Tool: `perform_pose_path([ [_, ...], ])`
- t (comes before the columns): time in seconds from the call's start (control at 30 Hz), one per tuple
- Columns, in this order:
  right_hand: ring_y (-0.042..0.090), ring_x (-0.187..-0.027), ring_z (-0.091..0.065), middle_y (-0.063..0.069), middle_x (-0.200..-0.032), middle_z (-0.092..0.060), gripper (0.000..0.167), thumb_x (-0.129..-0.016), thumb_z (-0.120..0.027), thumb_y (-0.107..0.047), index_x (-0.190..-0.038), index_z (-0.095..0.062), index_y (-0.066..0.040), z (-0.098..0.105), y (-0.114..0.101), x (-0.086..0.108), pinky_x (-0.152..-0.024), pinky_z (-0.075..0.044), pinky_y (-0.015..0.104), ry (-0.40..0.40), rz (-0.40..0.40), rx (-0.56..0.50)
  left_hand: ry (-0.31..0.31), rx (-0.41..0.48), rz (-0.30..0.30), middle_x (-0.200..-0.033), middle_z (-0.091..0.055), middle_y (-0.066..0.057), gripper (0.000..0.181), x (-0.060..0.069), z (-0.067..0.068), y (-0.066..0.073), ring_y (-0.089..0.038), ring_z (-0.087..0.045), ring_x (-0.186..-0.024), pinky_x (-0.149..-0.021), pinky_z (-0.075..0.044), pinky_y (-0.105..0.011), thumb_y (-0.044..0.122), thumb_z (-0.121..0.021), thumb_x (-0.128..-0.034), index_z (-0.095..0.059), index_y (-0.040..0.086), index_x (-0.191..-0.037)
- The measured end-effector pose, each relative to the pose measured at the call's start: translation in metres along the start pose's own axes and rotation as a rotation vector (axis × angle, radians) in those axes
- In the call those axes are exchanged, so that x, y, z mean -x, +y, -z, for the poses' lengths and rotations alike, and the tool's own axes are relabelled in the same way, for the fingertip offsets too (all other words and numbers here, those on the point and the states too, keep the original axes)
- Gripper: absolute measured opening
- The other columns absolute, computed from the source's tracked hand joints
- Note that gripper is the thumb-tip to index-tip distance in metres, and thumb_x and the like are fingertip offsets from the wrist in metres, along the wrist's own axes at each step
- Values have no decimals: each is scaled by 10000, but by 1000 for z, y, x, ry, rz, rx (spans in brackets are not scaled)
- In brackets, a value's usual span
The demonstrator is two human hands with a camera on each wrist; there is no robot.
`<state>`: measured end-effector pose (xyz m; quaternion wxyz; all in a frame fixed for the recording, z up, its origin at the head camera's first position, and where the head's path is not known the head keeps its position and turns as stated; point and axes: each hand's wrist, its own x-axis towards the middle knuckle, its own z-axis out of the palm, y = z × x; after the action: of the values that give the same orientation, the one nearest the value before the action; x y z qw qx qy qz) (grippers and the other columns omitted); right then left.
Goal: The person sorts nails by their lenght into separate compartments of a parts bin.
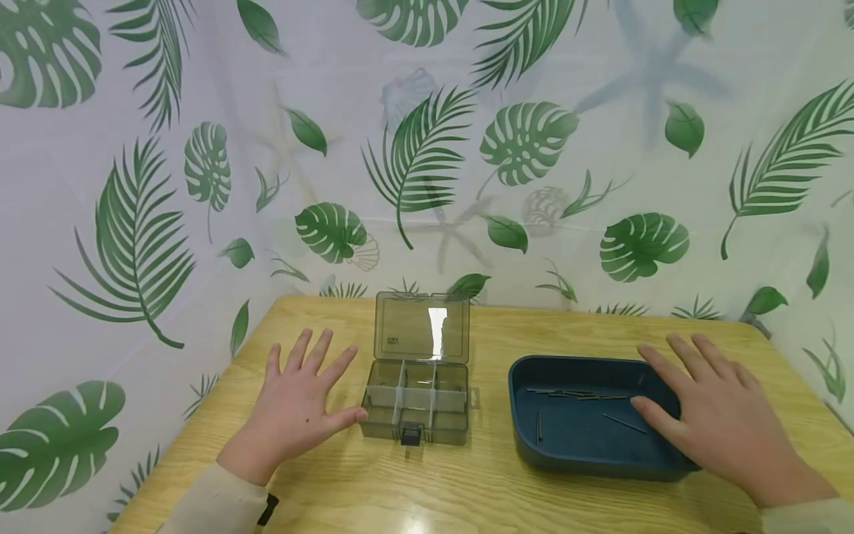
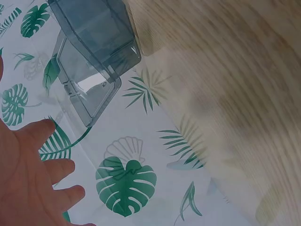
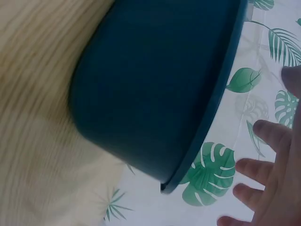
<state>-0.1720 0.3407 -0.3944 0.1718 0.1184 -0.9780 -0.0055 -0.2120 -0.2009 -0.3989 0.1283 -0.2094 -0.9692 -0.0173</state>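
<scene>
A grey transparent organizer box (image 1: 415, 400) with several compartments stands on the table, its lid (image 1: 422, 326) raised at the back. My left hand (image 1: 293, 415) is spread beside its left side, the thumb tip at the box's edge; whether it touches cannot be told. In the left wrist view the same box (image 2: 101, 35) appears at the top, apart from the fingers. A dark blue tray (image 1: 580, 449) holds several thin metal rods (image 1: 577, 394). Over the tray's right end my right hand (image 1: 723, 415) is spread, holding nothing. The right wrist view shows the tray's outer wall (image 3: 146, 94).
The light wood table (image 1: 427, 489) extends around the box and the tray, with a gap of bare wood between them. A white cloth (image 1: 534, 245) with green leaf prints hangs behind the table and along its sides.
</scene>
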Motion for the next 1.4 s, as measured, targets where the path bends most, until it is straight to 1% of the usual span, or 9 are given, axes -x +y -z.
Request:
perform_pose_path([
  [0.13,533,-1321,-378,276,-1447,-446,746,-937,-678,-527,-1520,-448,-124,0,-1,-6,-979,-334,721,-13,66,-89,-3,2,0,-1667,-140,-140,958,-1,0,1,-416,-50,-1520,-1115,-40,-746,869,-427,-844,-324,297,-1605],
  [0.27,483,-1229,-496,231,-1371,-532,676,-944,-711,-433,-1479,-495,-81,-3,-1,-14,-934,-427,668,-91,91,-182,-12,9,-1,-1668,-134,-141,925,-1,0,2,-414,-51,-1521,-1118,-32,-742,814,-503,-863,-327,291,-1605],
  [0.43,426,-1156,-584,197,-1292,-605,572,-933,-738,-370,-1392,-589,-62,-14,-1,-24,-889,-490,616,-227,88,-237,-14,17,-7,-1668,-136,-137,949,-1,0,4,-406,-57,-1522,-1125,-23,-732,866,-395,-858,-340,277,-1601],
  [0.57,305,-1024,-652,71,-1148,-652,396,-916,-759,-325,-1232,-685,-96,-24,2,-29,-818,-540,529,-324,125,-246,-5,5,-12,-1665,-154,-139,954,0,-1,4,-413,-94,-1517,-1126,-48,-732,877,-358,-857,-352,275,-1596],
  [0.67,214,-915,-661,-23,-1041,-644,266,-904,-774,-276,-1121,-709,-137,-29,1,-31,-758,-560,464,-362,164,-217,-5,7,-10,-1666,-153,-136,948,0,-2,5,-413,-100,-1517,-1126,-48,-732,872,-360,-861,-361,271,-1594],
  [0.9,134,-822,-629,-91,-942,-619,148,-880,-796,-219,-986,-693,-214,-40,2,-30,-692,-557,412,-415,178,-156,-20,13,-10,-1671,-134,-129,933,1,-6,5,-404,-94,-1520,-1130,-38,-725,864,-356,-870,-347,281,-1598],
  [1.07,123,-803,-616,-97,-924,-617,144,-874,-800,-207,-960,-684,-216,-44,2,-29,-687,-550,407,-441,181,-154,-11,13,-12,-1667,-156,-134,877,2,-6,5,-409,-119,-1515,-1130,-53,-726,779,-514,-887,-376,269,-1587],
  [1.13,109,-780,-602,-101,-905,-611,145,-872,-801,-200,-944,-676,-218,-45,1,-29,-671,-542,393,-436,189,-139,-5,13,-13,-1664,-166,-138,867,2,-6,5,-412,-130,-1512,-1129,-60,-727,759,-539,-889,-386,263,-1583],
  [1.4,50,-634,-461,-133,-755,-530,197,-903,-751,-131,-820,-611,-243,-49,-2,-27,-565,-442,322,-380,219,-109,-3,10,-33,-1661,-180,-138,912,3,-9,5,-408,-137,-1512,-1133,-69,-722,851,-355,-884,-384,267,-1584],
])
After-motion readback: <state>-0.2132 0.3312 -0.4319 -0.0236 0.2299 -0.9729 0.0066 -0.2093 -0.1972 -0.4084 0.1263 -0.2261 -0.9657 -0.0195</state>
